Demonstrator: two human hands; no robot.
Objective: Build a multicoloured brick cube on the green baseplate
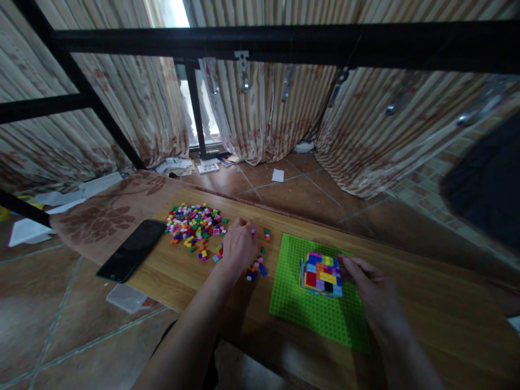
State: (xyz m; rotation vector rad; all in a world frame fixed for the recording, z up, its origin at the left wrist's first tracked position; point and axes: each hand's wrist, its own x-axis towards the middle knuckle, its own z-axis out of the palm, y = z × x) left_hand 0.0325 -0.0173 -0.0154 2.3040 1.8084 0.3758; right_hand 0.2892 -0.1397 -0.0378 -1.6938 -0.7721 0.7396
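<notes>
A pile of small coloured bricks (194, 223) lies spread on the wooden table (426, 303). My left hand (239, 245) rests on the pile's right edge, fingers curled down over loose bricks; what they hold is hidden. A green baseplate (304, 309) lies to the right, with a square multicoloured block of stacked bricks (322, 273) on it. My right hand (368, 284) lies beside the block, fingertips touching its right side.
A black phone (132, 250) lies on the table's left end. A clear plastic lid (127, 298) lies on the tiled floor below. A black metal frame (260, 46) crosses overhead. Curtains and scattered papers (179, 165) lie beyond the table.
</notes>
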